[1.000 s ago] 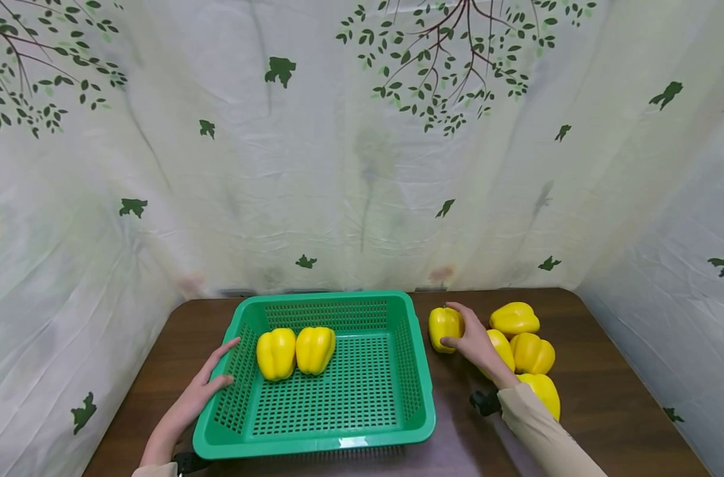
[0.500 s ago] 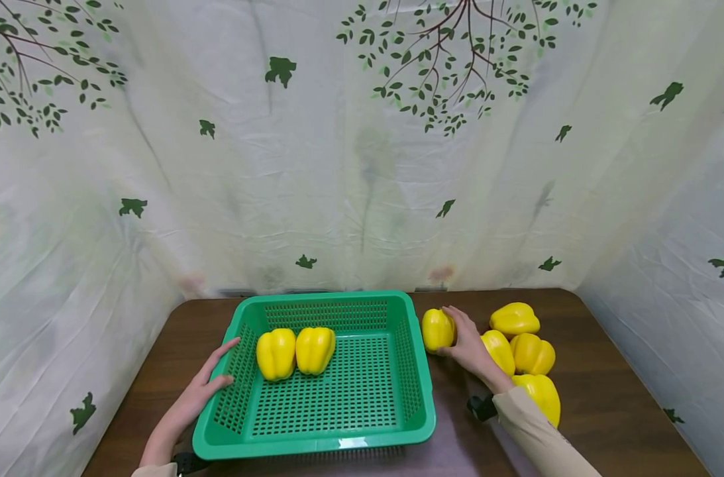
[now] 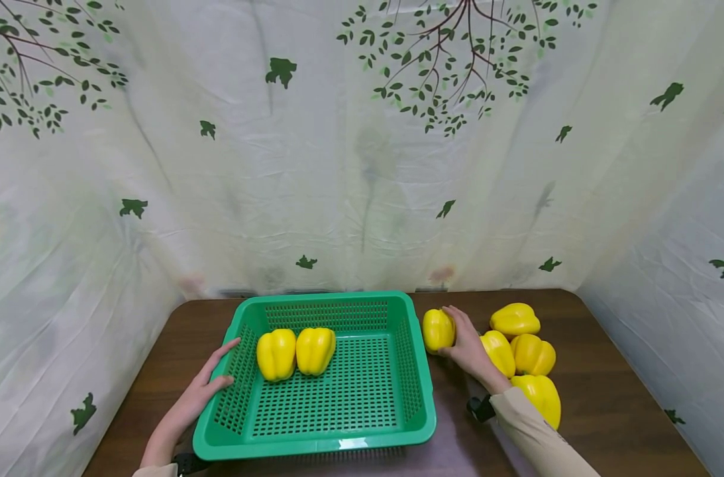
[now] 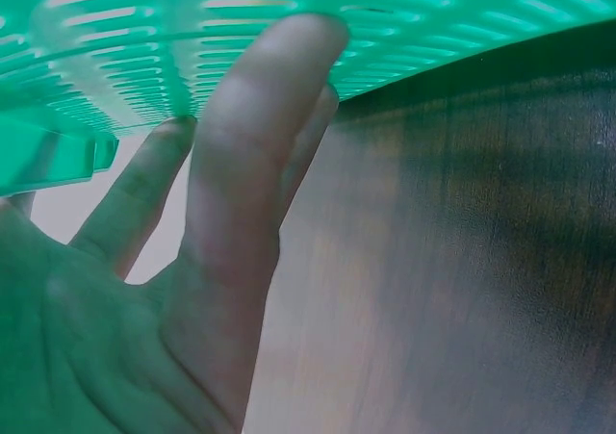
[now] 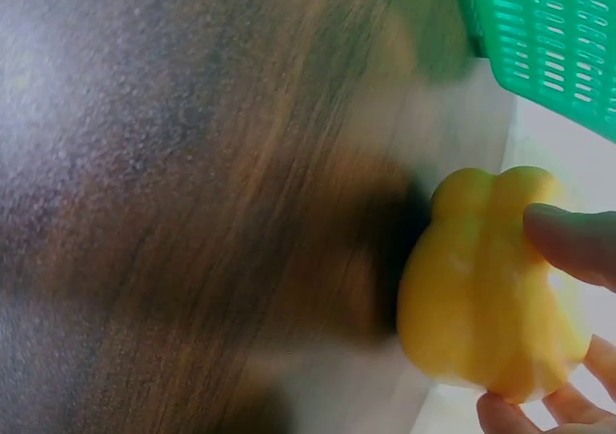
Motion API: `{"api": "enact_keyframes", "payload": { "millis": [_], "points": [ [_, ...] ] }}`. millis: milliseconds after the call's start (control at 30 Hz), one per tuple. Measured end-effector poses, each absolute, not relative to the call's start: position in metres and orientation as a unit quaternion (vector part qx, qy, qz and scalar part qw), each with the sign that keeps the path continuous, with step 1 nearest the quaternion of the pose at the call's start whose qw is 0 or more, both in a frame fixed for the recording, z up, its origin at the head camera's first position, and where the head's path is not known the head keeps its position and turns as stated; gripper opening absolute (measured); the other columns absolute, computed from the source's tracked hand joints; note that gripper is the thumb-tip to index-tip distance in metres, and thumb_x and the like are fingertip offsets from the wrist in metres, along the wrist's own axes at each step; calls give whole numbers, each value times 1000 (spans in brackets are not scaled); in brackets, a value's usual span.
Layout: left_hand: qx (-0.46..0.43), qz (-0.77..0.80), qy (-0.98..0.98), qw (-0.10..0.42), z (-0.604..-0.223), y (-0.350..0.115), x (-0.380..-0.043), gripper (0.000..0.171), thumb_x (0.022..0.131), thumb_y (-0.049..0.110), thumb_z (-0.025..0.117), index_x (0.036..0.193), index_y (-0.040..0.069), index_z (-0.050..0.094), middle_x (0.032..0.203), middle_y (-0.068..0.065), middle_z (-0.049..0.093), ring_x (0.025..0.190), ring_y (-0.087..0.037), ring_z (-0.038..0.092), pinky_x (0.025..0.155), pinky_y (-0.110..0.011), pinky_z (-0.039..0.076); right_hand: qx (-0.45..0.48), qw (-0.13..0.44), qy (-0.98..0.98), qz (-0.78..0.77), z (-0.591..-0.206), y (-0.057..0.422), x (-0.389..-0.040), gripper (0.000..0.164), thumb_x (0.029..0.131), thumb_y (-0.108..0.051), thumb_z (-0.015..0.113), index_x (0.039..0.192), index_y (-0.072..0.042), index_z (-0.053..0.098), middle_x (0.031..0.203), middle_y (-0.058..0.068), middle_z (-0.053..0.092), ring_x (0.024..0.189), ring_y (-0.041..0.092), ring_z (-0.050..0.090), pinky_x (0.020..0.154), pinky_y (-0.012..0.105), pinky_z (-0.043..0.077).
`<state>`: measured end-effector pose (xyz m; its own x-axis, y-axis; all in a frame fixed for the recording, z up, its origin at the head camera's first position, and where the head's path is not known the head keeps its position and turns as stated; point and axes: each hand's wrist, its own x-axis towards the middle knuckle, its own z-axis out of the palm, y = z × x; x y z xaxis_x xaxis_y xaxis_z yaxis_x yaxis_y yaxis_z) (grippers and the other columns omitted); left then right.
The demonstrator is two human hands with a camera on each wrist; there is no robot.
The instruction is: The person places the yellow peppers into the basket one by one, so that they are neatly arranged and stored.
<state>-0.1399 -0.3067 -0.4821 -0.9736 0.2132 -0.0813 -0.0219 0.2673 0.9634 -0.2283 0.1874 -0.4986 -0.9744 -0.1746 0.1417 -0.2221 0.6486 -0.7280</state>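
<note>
A yellow bell pepper (image 3: 438, 330) sits just right of the green basket (image 3: 344, 442). My right hand (image 3: 470, 346) holds it from its right side, thumb on the near side and fingers on the far side. The right wrist view shows the thumb and fingertips on the pepper (image 5: 486, 290), with the basket wall (image 5: 553, 39) close by. At the basket's left side, my left hand (image 3: 196, 395) rests with straight, spread fingers. In the left wrist view, the thumb (image 4: 241, 155) lies against the slotted outer wall (image 4: 404, 30). Two yellow bell peppers (image 3: 276, 354) lie side by side inside the basket.
Right of my right hand lies a cluster of several more yellow bell peppers (image 3: 533, 354), partly behind the wrist. Everything stands on a dark brown wooden table (image 3: 612, 391). A pale curtain (image 3: 362, 165) with leaf prints hangs behind the far edge and at both sides.
My right hand has shifted the bell pepper a little to the left, up to the basket's right side, then stayed there. My left hand and the basket have not moved.
</note>
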Motion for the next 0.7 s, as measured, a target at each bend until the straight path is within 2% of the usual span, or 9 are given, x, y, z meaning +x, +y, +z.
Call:
{"api": "enact_keyframes", "payload": {
  "millis": [433,700],
  "points": [
    [64,604,788,100,-483,-307,-139,61,98,7,44,152,13,15,153,-26,6,120,-45,39,79,-31,51,114,60,-902,413,-489,193,-224,84,71,-3,79,143,0,36,143,21,34,122,39,40,97,57,37],
    [65,600,791,97,-483,-308,-140,61,99,8,44,152,14,15,153,-26,6,120,-45,40,78,-32,51,114,53,-890,439,-477,197,-223,84,72,-6,79,143,-5,35,142,18,34,119,36,42,98,56,38]
  ]
}}
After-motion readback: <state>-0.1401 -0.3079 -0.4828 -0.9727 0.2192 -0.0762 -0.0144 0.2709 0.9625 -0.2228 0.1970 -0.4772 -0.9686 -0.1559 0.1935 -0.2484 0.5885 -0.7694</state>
